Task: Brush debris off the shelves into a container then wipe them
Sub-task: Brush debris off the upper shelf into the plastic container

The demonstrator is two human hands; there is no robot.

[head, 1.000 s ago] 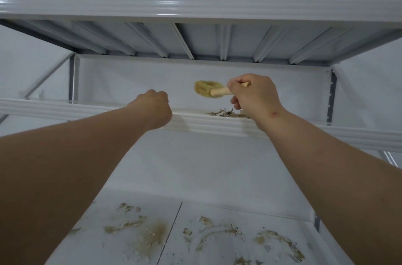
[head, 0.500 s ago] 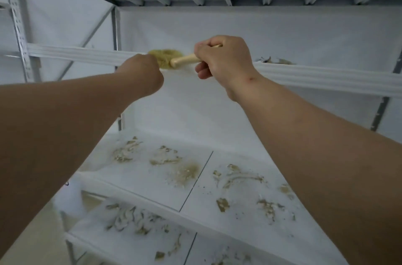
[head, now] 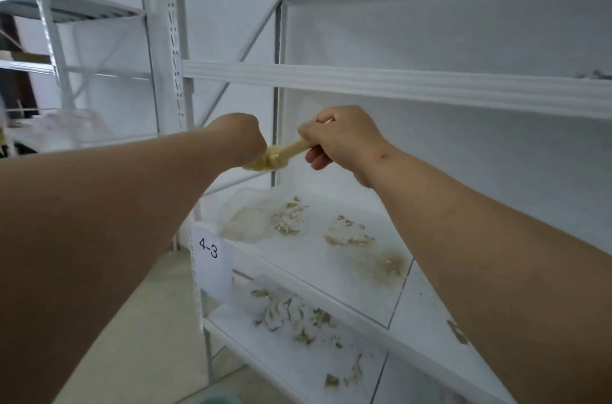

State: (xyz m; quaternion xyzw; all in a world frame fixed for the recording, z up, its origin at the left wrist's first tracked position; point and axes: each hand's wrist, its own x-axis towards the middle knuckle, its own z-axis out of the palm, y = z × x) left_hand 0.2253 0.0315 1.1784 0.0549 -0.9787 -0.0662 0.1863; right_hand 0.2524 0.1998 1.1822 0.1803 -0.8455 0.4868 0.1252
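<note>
My right hand (head: 344, 142) grips the wooden handle of a small brush (head: 291, 149), held in the air in front of the white rack. The brush's yellow bristle head (head: 265, 164) points left and touches the underside of my left hand (head: 240, 135), which is curled in a fist; its fingers are hidden. Below them a clear plastic container (head: 246, 214) sits at the left end of the middle shelf (head: 334, 274). Yellowish debris (head: 347, 234) lies in patches on that shelf. More debris (head: 291, 314) lies on the lower shelf.
The upper shelf's front beam (head: 397, 89) crosses just above my hands, with a bit of debris (head: 596, 75) at its right end. A paper label "4-3" (head: 210, 253) hangs on the left post. Another white rack (head: 82, 39) stands to the left.
My view has dropped and turned left. Both hands came down from the upper shelf to below its beam, and the brush head now meets my left fist.
</note>
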